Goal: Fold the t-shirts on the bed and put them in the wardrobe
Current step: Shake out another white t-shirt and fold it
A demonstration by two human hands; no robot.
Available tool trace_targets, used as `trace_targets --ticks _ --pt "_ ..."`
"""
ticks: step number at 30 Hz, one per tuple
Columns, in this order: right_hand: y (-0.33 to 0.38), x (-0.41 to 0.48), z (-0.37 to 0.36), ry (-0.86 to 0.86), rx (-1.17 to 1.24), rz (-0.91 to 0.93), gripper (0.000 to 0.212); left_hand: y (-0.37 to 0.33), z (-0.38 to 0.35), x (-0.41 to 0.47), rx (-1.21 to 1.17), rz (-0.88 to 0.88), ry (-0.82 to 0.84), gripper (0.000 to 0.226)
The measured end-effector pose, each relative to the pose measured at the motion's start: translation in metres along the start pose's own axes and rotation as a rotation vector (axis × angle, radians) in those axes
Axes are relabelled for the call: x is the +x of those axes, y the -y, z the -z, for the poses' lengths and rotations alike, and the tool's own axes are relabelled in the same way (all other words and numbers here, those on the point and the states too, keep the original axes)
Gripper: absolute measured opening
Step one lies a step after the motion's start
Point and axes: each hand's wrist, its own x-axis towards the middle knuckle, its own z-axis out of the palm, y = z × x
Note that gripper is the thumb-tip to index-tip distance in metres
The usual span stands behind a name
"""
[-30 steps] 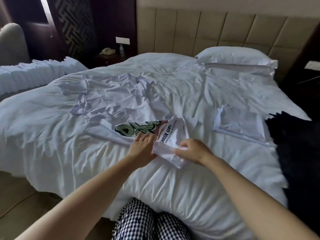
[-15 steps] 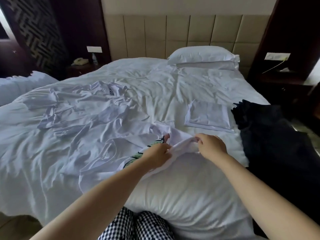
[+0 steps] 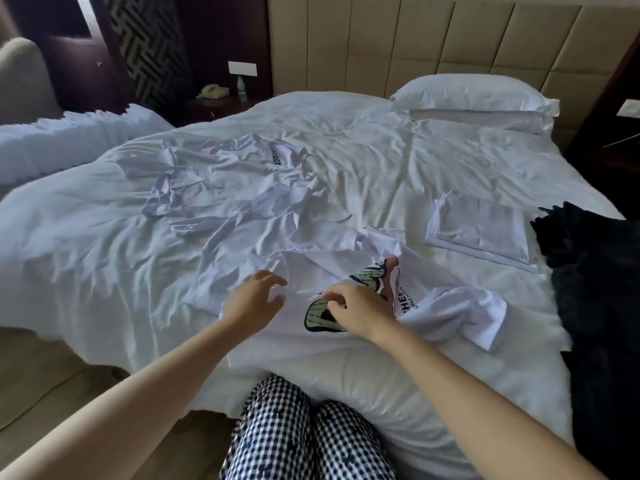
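Observation:
A white t-shirt with a green cartoon print lies crumpled near the bed's front edge, one end bunched at the right. My left hand hovers over its left part with fingers spread and lightly curved, holding nothing. My right hand rests on the print, its fingertips curled into the fabric. A second white t-shirt lies rumpled farther back on the left. A folded white t-shirt lies flat at the right. No wardrobe is in view.
The white bed has a pillow at the headboard. A dark garment covers the right edge. A nightstand with a phone stands back left. My checked trousers touch the bed's front.
Both hands held the printed t-shirt bunched up; now it lies more spread on the bed. My left hand has let go and moved left, and my right hand has moved onto the print.

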Motion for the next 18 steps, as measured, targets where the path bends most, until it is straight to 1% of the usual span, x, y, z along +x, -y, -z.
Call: trace_targets --ticks 2,5,7,9,12,15,18 --pt "0.022 0.006 -0.019 0.048 -0.006 0.070 0.030 0.023 0.002 -0.012 -0.020 0.047 -0.030 0.037" --pt "0.045 0.011 -0.044 0.069 -0.034 0.151 0.030 0.050 0.000 -0.030 -0.057 0.124 -0.079 0.048" --pt "0.053 0.014 -0.057 0.090 -0.091 0.172 0.031 0.061 -0.002 -0.041 -0.071 0.180 -0.094 0.055" --pt "0.056 0.018 -0.067 0.165 -0.182 0.159 0.035 0.067 -0.004 -0.050 -0.183 0.250 -0.089 0.057" --pt "0.056 0.020 -0.077 0.318 -0.293 0.079 0.049 0.077 -0.014 -0.057 -0.435 0.373 -0.055 0.047" --pt "0.057 0.018 -0.082 0.356 -0.306 0.045 0.055 0.085 -0.021 -0.057 -0.494 0.417 -0.056 0.019" --pt "0.059 0.016 -0.083 0.343 -0.243 0.039 0.052 0.082 -0.020 -0.060 -0.609 0.395 -0.098 0.029"
